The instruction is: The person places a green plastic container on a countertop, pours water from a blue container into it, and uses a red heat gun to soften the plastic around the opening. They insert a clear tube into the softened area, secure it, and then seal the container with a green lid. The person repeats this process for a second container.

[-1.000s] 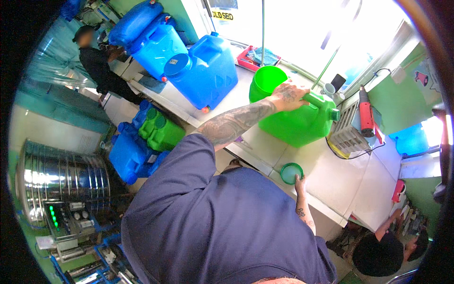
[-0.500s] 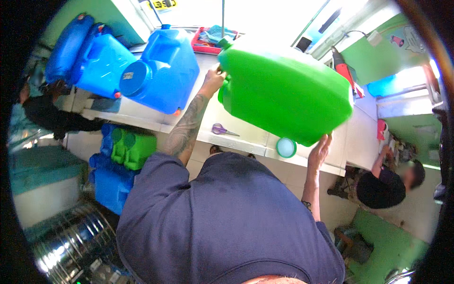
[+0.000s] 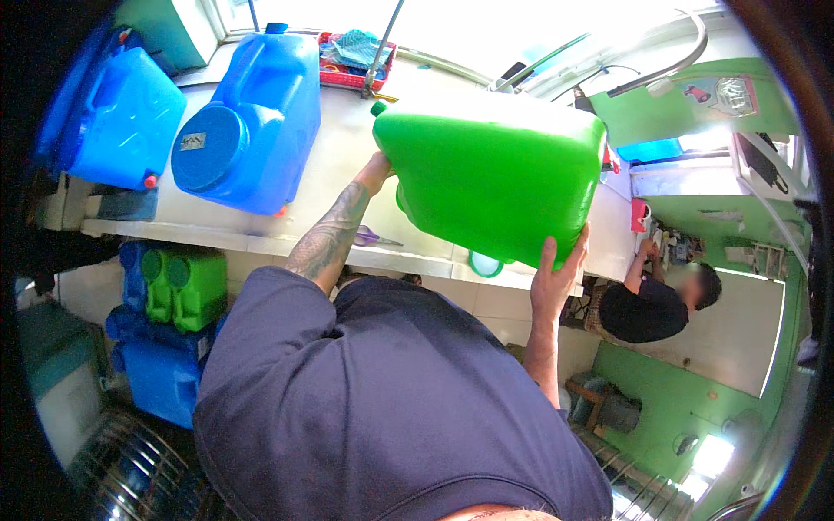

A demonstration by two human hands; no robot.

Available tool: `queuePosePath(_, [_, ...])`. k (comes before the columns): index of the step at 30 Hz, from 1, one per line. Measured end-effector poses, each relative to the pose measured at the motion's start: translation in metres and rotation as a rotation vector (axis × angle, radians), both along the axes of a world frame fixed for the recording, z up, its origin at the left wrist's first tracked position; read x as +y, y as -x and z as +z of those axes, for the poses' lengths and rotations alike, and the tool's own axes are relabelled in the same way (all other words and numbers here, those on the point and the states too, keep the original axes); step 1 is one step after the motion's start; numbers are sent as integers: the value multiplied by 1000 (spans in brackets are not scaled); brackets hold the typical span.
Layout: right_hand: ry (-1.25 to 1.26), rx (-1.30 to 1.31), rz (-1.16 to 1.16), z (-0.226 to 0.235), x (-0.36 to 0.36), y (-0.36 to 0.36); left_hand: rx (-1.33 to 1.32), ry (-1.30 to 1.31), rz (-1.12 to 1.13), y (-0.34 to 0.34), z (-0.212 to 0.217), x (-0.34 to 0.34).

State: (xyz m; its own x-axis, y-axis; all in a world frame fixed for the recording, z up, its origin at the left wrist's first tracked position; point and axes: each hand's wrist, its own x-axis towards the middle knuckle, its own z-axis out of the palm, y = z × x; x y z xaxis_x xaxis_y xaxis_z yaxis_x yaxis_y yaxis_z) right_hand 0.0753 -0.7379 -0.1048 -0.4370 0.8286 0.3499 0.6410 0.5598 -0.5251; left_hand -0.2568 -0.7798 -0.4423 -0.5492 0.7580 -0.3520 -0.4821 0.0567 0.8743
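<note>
Right grip (image 3: 554,282) holds green jug (image 3: 491,178) at white counter (image 3: 334,152) beside bright window (image 3: 486,30).

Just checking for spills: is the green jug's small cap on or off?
On: the dark green cap sits on the green jug at its upper-left corner.

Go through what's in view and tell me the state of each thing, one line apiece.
Green jug, tipped between both hands, small cap on
Left hand, at the jug's left side, fingers mostly hidden
Right hand, spread against the jug's lower right corner
Large blue jug, standing, wide lid on
Green-rimmed disc, on the counter, partly hidden
Purple-handled scissors, lying; open or shut unclear
Red basket, open-topped, holding cloth
</note>
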Motion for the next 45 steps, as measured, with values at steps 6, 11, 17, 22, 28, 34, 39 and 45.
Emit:
queuePosePath(6, [379, -52, -125, -46, 77, -29, 311, 315, -163, 25, 72, -30])
queuePosePath(11, [896, 152, -56, -150, 194, -54, 561, 236, -271, 13, 184, -49])
queuePosePath(17, [1369, 89, 40, -296, 235, -22, 287, -239, -314, -46, 276, -20])
queuePosePath(22, [1057, -326, 393, -328, 288, 67, 304, -121, -62, -83, 298, 30])
queuePosePath(28, [386, -517, 439, -330, 344, 157, 541, 10, 164, -92, 287, 82])
queuePosePath(34, [496, -757, 523, -325, 367, 188, 526, -67, 296, -73, 282, 119])
queuePosePath(39, [385, -582, 505, -318, 374, 197, 516, -46, 274, -70, 279, 129])
queuePosePath(45, [918, 208, 552, -300, 378, 163, 546, -17, 213, -61, 279, 125])
